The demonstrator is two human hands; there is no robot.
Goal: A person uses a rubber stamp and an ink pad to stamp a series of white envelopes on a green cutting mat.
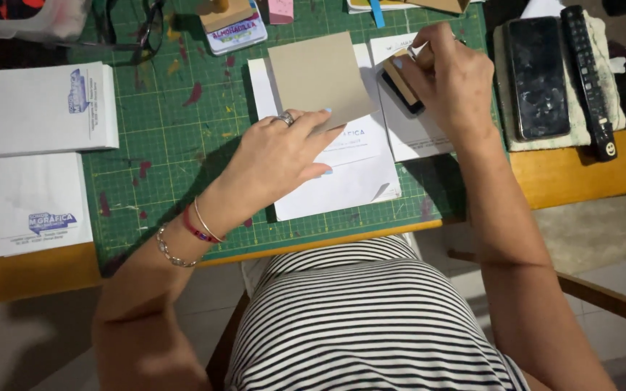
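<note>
While the right hand (447,76) closed its fingers (429,45) around a wooden stamp (401,87), the stamp's dark face tilted down and to the left, toward the sheets beside it. Its long axis ran slantwise, from upper left to lower right, and it hovered at the left edge of a white printed sheet (418,137). Just to its left lay a tan card (319,76), and the left hand (280,156) rested flat there, fingers (316,119) stretched out and loosely spread, their tips pressing the card's lower edge against a white pad (349,185). That hand gripped nothing. The right hand was plainly the nearer to the stamp, holding it. Under both spread a green cutting mat (161,130) on the wooden counter (581,170). Further left sat stacks of printed notepads (38,108); to the right, a phone (537,76) and a remote (588,80) lay on a cloth.
</note>
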